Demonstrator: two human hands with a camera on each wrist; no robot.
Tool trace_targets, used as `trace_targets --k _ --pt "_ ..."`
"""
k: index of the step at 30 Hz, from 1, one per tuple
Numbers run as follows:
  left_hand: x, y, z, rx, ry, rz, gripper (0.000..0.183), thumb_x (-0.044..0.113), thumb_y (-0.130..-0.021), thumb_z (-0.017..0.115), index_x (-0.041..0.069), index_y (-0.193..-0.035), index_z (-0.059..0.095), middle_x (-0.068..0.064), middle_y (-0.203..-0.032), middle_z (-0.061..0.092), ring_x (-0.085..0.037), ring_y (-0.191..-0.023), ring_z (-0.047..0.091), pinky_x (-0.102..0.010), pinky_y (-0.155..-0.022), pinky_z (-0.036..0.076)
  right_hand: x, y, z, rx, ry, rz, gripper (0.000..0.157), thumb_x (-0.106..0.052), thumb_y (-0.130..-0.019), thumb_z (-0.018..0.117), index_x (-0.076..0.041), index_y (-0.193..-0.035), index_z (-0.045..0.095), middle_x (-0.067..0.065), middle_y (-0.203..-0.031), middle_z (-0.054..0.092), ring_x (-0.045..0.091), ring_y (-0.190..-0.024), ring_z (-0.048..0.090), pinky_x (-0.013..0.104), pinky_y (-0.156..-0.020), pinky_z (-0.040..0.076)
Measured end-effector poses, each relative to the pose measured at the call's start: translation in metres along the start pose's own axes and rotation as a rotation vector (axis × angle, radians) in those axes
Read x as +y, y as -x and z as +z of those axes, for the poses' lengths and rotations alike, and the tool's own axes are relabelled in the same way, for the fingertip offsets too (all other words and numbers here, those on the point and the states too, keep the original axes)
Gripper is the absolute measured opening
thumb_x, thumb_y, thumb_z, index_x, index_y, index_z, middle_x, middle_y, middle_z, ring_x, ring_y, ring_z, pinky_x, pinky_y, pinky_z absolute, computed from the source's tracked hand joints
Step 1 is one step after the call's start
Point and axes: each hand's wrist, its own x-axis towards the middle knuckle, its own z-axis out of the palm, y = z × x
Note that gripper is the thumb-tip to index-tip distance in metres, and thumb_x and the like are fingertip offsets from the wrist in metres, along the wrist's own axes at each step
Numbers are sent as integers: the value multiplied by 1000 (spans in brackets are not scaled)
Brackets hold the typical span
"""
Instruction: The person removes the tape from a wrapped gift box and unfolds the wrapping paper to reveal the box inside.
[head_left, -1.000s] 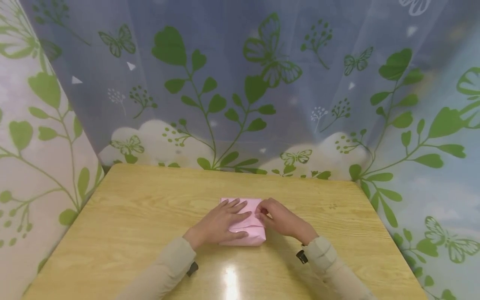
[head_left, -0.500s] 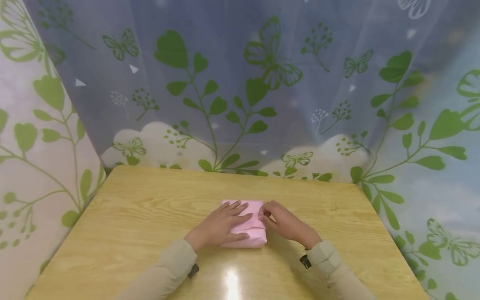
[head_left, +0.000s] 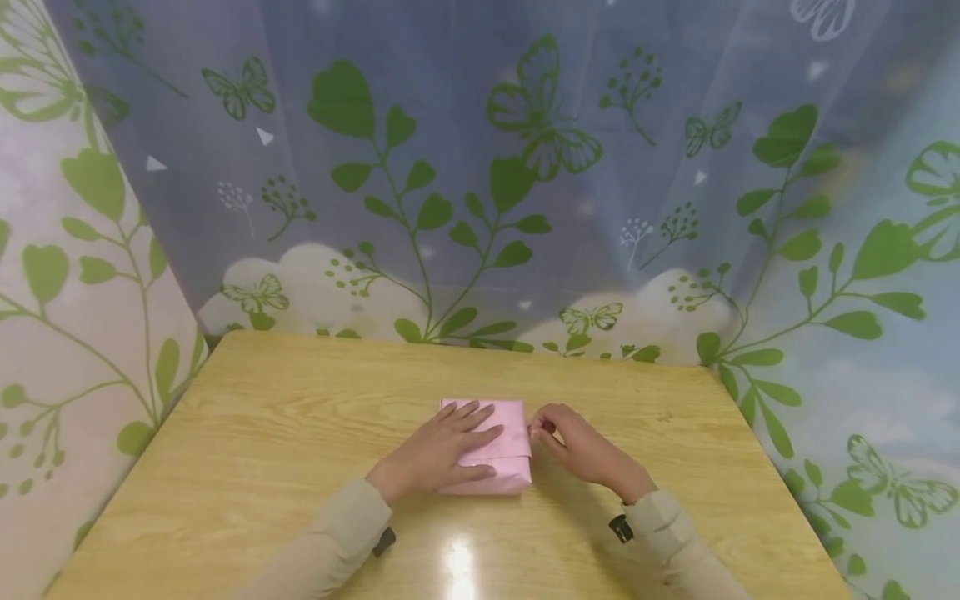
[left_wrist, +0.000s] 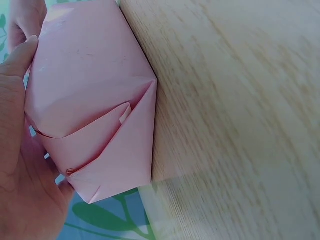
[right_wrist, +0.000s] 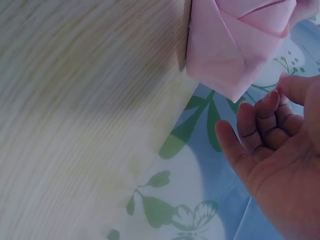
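A pink paper-wrapped, box-shaped parcel (head_left: 513, 429) sits on the wooden table; a seam crosses its top. My left hand (head_left: 448, 448) rests on it with fingers spread flat and thumb towards the near side. Folded paper flaps on one end of the parcel (left_wrist: 90, 65) show in the left wrist view. Just off the parcel's right edge is my right hand (head_left: 585, 446). In the right wrist view, this hand (right_wrist: 280, 155) has thumb and forefinger tips together and the other fingers curled. Whether anything small lies between those tips is too fine to see.
The light wood table (head_left: 300, 417) ends at a back edge against a blue cloth (head_left: 450, 167) printed with green leaves and butterflies. Similar printed cloths hang at the left (head_left: 82, 250) and right (head_left: 862, 292). A small black device (head_left: 621, 528) is at the right wrist.
My right hand has drawn away from the parcel's top to just beyond its right edge. The raised paper edge along the seam now lies flatter. My left hand stays in place.
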Motion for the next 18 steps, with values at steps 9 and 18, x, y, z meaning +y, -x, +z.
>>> trace_targets --k 9,18 --pt "-1 0 0 -1 4 -14 67 61 -102 45 23 -156 42 -7 -168 22 -32 -156 19 -53 -127 14 -21 -9 3 45 82 167 29 -32 -106 55 -17 -83 63 -9 -75 56 7 -69 51 27 -65 47" --pt "1 -1 1 6 -1 -6 66 60 -101 47 21 -155 44 -7 -167 25 -33 -155 22 -54 -127 16 -38 -27 14 49 254 278 45 -41 -93 68 -19 -57 55 -9 -53 48 8 -48 44 24 -45 37"
